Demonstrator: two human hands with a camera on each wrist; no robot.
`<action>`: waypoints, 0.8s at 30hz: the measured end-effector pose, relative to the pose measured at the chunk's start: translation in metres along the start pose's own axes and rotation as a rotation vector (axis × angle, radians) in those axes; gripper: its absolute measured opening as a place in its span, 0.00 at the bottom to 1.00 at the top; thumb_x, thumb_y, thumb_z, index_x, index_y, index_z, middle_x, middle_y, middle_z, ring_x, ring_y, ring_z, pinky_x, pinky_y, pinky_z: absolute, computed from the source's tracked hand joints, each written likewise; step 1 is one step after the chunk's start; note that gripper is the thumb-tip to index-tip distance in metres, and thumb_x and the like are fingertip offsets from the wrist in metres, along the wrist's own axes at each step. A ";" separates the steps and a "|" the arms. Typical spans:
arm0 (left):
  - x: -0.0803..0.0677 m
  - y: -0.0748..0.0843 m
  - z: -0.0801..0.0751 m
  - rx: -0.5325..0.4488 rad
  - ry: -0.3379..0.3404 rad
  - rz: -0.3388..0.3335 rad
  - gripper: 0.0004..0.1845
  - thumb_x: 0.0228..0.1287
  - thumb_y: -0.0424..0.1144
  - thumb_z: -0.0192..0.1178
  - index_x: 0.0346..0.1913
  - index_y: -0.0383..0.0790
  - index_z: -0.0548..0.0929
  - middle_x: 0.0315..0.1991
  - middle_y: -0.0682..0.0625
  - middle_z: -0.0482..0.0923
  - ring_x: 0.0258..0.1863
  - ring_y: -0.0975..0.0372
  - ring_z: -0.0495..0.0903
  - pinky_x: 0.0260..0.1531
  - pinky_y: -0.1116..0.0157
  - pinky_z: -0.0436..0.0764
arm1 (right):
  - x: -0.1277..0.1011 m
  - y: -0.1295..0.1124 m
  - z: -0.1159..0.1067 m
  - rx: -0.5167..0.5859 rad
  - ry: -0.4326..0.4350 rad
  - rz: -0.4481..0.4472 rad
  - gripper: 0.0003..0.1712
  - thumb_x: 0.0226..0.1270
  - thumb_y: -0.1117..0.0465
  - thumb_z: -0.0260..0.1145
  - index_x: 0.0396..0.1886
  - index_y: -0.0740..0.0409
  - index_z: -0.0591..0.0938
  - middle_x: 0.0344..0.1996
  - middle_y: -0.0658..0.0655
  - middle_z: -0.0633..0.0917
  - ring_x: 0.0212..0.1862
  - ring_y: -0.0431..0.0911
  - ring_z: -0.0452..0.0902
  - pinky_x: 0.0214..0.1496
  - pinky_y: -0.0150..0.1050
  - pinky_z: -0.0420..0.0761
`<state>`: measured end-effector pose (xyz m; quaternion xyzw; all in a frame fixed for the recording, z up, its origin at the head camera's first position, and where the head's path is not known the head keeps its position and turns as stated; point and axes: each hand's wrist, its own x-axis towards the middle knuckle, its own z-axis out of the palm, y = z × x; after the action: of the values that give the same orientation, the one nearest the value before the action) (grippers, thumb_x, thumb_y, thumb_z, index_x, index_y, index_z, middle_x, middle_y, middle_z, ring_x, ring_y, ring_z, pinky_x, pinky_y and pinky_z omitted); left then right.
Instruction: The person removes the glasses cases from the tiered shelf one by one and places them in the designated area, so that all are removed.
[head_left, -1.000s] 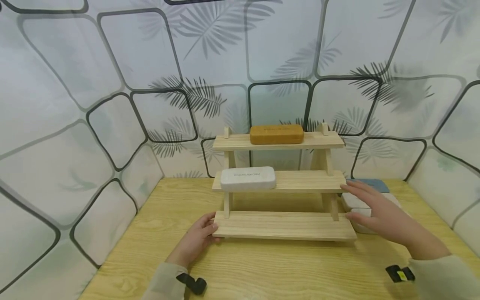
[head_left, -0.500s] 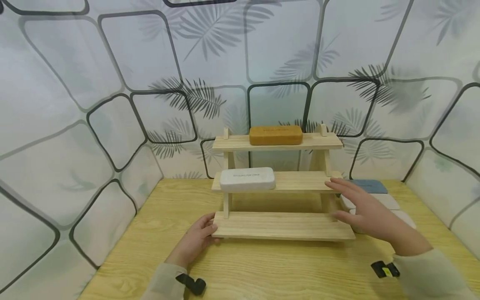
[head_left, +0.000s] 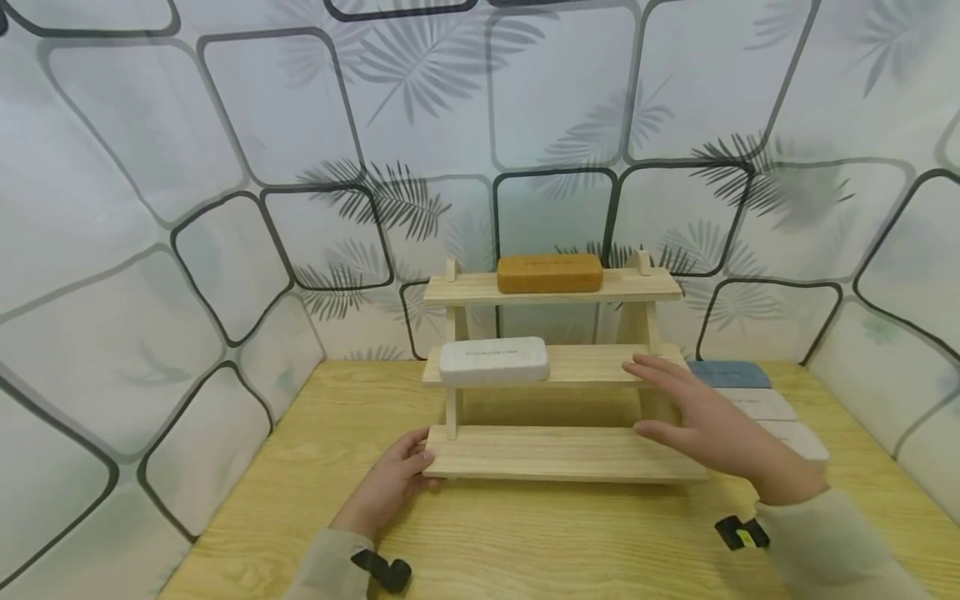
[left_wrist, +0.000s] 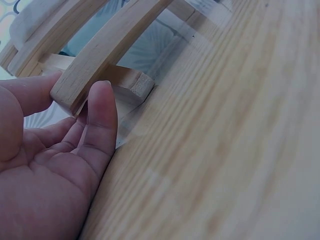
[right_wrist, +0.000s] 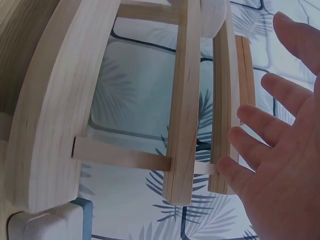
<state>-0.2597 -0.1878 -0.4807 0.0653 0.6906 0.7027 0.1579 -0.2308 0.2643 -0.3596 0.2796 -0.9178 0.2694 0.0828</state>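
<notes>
A three-tier wooden display stand (head_left: 562,454) stands on the table. My left hand (head_left: 390,483) grips the left end of its lowest shelf; in the left wrist view the thumb and fingers of that hand (left_wrist: 55,165) pinch the shelf end from both sides. An orange-brown glasses case (head_left: 550,274) lies on the top shelf, and a white glasses case (head_left: 493,361) lies on the left of the middle shelf. My right hand (head_left: 705,417) hovers before the stand's right side, holding nothing. Its fingers are spread in the right wrist view.
To the right of the stand, a blue glasses case (head_left: 731,374) and two white ones (head_left: 802,440) lie on the wood-grain table (head_left: 540,542), partly hidden by my right hand. A patterned cloth backdrop (head_left: 555,217) rises behind and along both sides.
My right hand has moved left, from beside the cases to in front of the stand's right part, uncovering more of the white cases. The left hand keeps its grip on the shelf.
</notes>
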 end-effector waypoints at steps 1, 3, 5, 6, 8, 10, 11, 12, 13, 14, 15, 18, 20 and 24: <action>0.000 0.000 0.000 -0.001 0.001 0.002 0.34 0.80 0.43 0.53 0.78 0.32 0.54 0.64 0.33 0.68 0.55 0.51 0.78 0.49 0.58 0.81 | 0.001 -0.001 0.001 0.005 -0.001 0.000 0.43 0.71 0.44 0.68 0.80 0.45 0.62 0.78 0.60 0.57 0.76 0.65 0.51 0.65 0.73 0.59; 0.000 -0.001 0.000 -0.001 0.004 0.004 0.34 0.80 0.42 0.53 0.78 0.32 0.54 0.64 0.33 0.68 0.55 0.52 0.78 0.49 0.58 0.81 | 0.003 -0.002 0.003 0.016 -0.003 0.002 0.43 0.70 0.44 0.68 0.80 0.45 0.62 0.78 0.60 0.58 0.76 0.65 0.50 0.65 0.73 0.59; -0.001 -0.002 0.001 -0.002 0.002 0.004 0.33 0.80 0.42 0.52 0.78 0.32 0.54 0.63 0.33 0.68 0.54 0.52 0.78 0.48 0.58 0.81 | 0.004 -0.004 0.005 0.024 -0.008 0.003 0.44 0.70 0.44 0.68 0.80 0.47 0.62 0.78 0.60 0.58 0.76 0.65 0.50 0.65 0.72 0.60; -0.001 -0.002 0.001 -0.003 0.002 0.002 0.33 0.80 0.42 0.52 0.78 0.32 0.54 0.63 0.33 0.68 0.54 0.52 0.78 0.48 0.58 0.81 | 0.005 -0.004 0.005 0.028 -0.010 0.004 0.44 0.70 0.43 0.68 0.80 0.48 0.62 0.78 0.60 0.58 0.76 0.65 0.50 0.66 0.72 0.60; -0.001 -0.002 0.001 -0.007 0.002 -0.003 0.33 0.80 0.41 0.52 0.78 0.33 0.54 0.63 0.33 0.68 0.54 0.52 0.78 0.48 0.58 0.81 | 0.006 -0.004 0.007 0.032 -0.011 0.004 0.44 0.70 0.43 0.68 0.80 0.48 0.62 0.78 0.60 0.58 0.76 0.64 0.50 0.66 0.72 0.60; -0.001 -0.001 0.001 -0.010 0.000 -0.005 0.33 0.80 0.42 0.52 0.78 0.33 0.54 0.63 0.33 0.68 0.54 0.53 0.78 0.47 0.59 0.81 | 0.007 -0.004 0.008 0.030 -0.012 0.004 0.44 0.70 0.43 0.68 0.80 0.48 0.62 0.78 0.59 0.58 0.76 0.64 0.49 0.66 0.72 0.60; -0.001 -0.001 0.001 -0.010 0.001 -0.005 0.33 0.80 0.42 0.52 0.78 0.33 0.54 0.63 0.34 0.68 0.54 0.53 0.78 0.48 0.59 0.81 | 0.007 -0.004 0.009 0.029 -0.011 0.003 0.44 0.70 0.43 0.68 0.80 0.47 0.62 0.78 0.59 0.58 0.76 0.64 0.49 0.66 0.72 0.59; -0.001 -0.001 0.001 -0.010 -0.001 -0.003 0.33 0.80 0.42 0.52 0.78 0.33 0.54 0.63 0.33 0.68 0.54 0.53 0.78 0.48 0.58 0.81 | 0.008 -0.005 0.010 0.028 -0.010 0.003 0.44 0.70 0.43 0.68 0.80 0.46 0.62 0.78 0.59 0.58 0.76 0.64 0.50 0.66 0.72 0.59; -0.001 0.000 0.001 -0.009 -0.002 0.000 0.33 0.80 0.42 0.52 0.78 0.33 0.54 0.63 0.33 0.68 0.54 0.53 0.78 0.48 0.58 0.81 | 0.008 -0.005 0.010 0.028 -0.011 0.000 0.44 0.70 0.43 0.68 0.80 0.46 0.62 0.78 0.59 0.58 0.76 0.64 0.50 0.66 0.72 0.59; -0.001 0.000 0.001 -0.010 -0.003 0.003 0.33 0.80 0.42 0.52 0.78 0.33 0.54 0.63 0.33 0.68 0.54 0.52 0.78 0.48 0.58 0.81 | 0.009 -0.005 0.011 0.026 -0.012 -0.002 0.44 0.70 0.42 0.67 0.80 0.46 0.61 0.78 0.59 0.58 0.76 0.64 0.50 0.66 0.72 0.59; -0.001 0.000 0.001 -0.007 -0.004 0.006 0.33 0.80 0.42 0.52 0.78 0.32 0.54 0.63 0.33 0.68 0.54 0.52 0.78 0.48 0.58 0.81 | 0.010 -0.005 0.012 0.023 -0.012 -0.005 0.44 0.70 0.42 0.67 0.80 0.47 0.61 0.78 0.59 0.58 0.76 0.64 0.50 0.66 0.71 0.60; -0.001 0.001 0.001 -0.007 -0.007 0.009 0.33 0.80 0.42 0.52 0.78 0.32 0.54 0.63 0.33 0.68 0.54 0.52 0.78 0.48 0.57 0.80 | 0.013 -0.007 0.013 0.006 -0.014 -0.018 0.44 0.70 0.41 0.67 0.80 0.48 0.62 0.78 0.60 0.58 0.76 0.63 0.52 0.67 0.70 0.61; -0.001 0.001 0.000 -0.005 -0.007 0.007 0.33 0.80 0.43 0.52 0.78 0.32 0.54 0.64 0.33 0.68 0.54 0.52 0.78 0.48 0.58 0.80 | 0.015 -0.009 0.014 -0.003 -0.015 -0.023 0.45 0.70 0.40 0.66 0.80 0.48 0.62 0.78 0.59 0.59 0.76 0.62 0.53 0.67 0.68 0.62; -0.001 0.000 0.000 -0.006 -0.006 0.001 0.33 0.80 0.43 0.52 0.78 0.33 0.54 0.64 0.34 0.68 0.54 0.52 0.78 0.48 0.58 0.81 | 0.020 -0.013 0.016 0.004 -0.019 -0.026 0.46 0.70 0.38 0.66 0.80 0.50 0.62 0.78 0.59 0.59 0.76 0.61 0.54 0.67 0.67 0.64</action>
<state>-0.2591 -0.1883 -0.4801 0.0673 0.6882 0.7046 0.1597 -0.2397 0.2373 -0.3612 0.2943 -0.9143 0.2674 0.0771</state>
